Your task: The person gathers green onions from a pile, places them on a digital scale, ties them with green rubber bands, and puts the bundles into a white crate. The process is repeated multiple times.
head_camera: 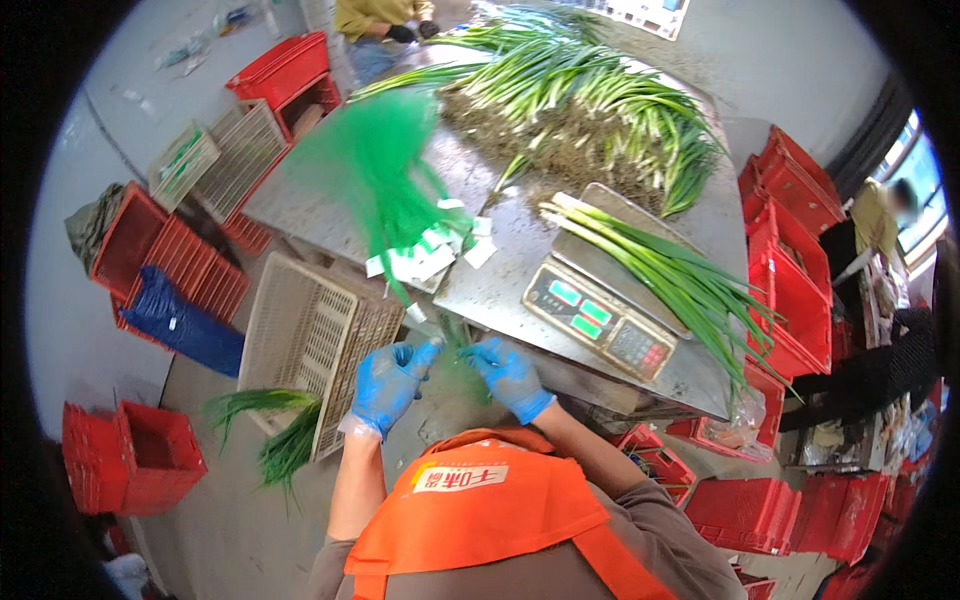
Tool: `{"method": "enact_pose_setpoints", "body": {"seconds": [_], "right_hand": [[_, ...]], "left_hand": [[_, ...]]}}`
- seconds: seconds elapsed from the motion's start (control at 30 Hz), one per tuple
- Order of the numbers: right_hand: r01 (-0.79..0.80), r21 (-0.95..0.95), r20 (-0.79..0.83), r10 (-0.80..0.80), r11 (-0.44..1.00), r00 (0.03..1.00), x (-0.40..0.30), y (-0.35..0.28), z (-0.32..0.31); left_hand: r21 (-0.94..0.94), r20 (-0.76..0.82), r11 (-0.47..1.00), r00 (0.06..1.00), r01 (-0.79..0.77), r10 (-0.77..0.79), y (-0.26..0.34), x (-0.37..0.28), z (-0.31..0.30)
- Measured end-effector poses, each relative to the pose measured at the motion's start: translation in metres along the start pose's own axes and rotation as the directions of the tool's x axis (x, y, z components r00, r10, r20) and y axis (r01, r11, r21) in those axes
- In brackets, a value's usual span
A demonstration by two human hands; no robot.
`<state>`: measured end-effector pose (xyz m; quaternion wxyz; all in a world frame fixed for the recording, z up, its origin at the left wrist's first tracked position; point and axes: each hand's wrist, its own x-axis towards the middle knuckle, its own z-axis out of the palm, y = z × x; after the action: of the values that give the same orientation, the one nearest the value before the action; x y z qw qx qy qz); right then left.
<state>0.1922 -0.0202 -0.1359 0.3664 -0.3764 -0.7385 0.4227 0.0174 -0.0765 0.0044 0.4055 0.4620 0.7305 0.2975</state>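
Observation:
In front of my orange apron, both hands wear blue gloves. My left hand (391, 381) has its thumb against the edge of a thin green mesh bag (466, 375). My right hand (513, 379) pinches the same mesh from the other side; the net hangs blurred between them. Beyond, a pile of green mesh bags with white tags (421, 259) lies along the table edge. On the right, a bunch of green onions (645, 259) rests across the metal pan of a digital scale (596, 322), its leaves hanging past the table edge.
A heap of green onions with soil-covered roots (585, 105) covers the far side of the metal table (480, 281). A beige plastic crate (300, 330) is at left, with green onions (292, 427) by it. Red crates (795, 277) stand around. Two other people (375, 30) are visible.

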Motion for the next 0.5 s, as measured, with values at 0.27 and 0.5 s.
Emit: {"method": "enact_pose_setpoints", "body": {"seconds": [0.27, 0.5], "right_hand": [[-0.034, -0.173, 0.104, 0.053, 0.984, 0.993, 0.035, 0.016, -0.090], [-0.159, -0.860, -0.307, -0.241, 0.485, 0.921, 0.090, 0.073, -0.245]], "left_hand": [[-0.515, 0.188, 0.852, 0.982, 0.097, 0.001, -0.039, 0.002, 0.024], [-0.648, 0.182, 0.754, 0.983, 0.103, 0.021, -0.055, -0.010, 0.025]]}}
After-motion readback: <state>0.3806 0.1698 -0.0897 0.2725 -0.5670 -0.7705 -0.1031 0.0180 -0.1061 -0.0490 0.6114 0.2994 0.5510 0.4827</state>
